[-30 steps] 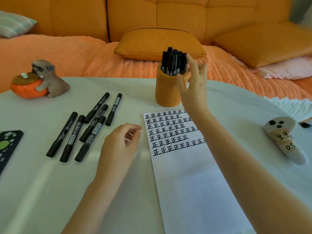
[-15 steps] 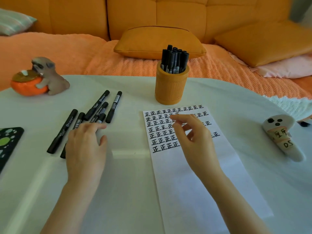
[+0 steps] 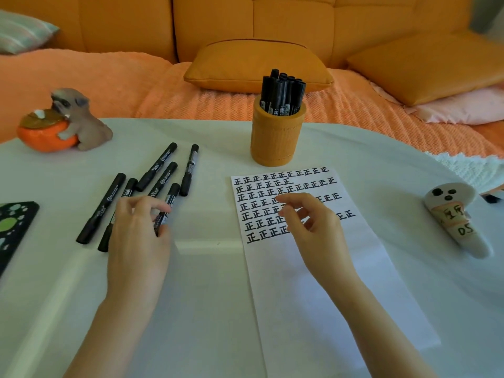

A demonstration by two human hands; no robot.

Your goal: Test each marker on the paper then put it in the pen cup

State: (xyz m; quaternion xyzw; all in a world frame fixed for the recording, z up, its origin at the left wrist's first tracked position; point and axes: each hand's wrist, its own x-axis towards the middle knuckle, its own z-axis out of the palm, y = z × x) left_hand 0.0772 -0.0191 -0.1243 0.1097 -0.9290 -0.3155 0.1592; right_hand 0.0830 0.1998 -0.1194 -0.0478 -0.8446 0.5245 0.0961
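Several black markers (image 3: 158, 166) lie loose on the white table (image 3: 207, 268), left of centre. My left hand (image 3: 139, 236) rests over their near ends, its fingertips pinching one black marker (image 3: 167, 207) of the group. A white paper (image 3: 313, 268) with rows of black written characters lies at centre right. My right hand (image 3: 311, 227) hovers over the written rows, fingers loosely curled and holding nothing. An orange pen cup (image 3: 276, 135) stands beyond the paper, with several black markers (image 3: 282, 95) upright in it.
A dog figurine hugging an orange bowl (image 3: 64, 122) sits at the far left. A black case with green spots (image 3: 12, 230) lies at the left edge. A white ghost-shaped object (image 3: 458, 216) lies at the right. An orange sofa with cushions (image 3: 259, 64) stands behind the table.
My right hand came back from the pen cup and now hangs over the paper. My left hand moved left onto the loose markers and pinched one.
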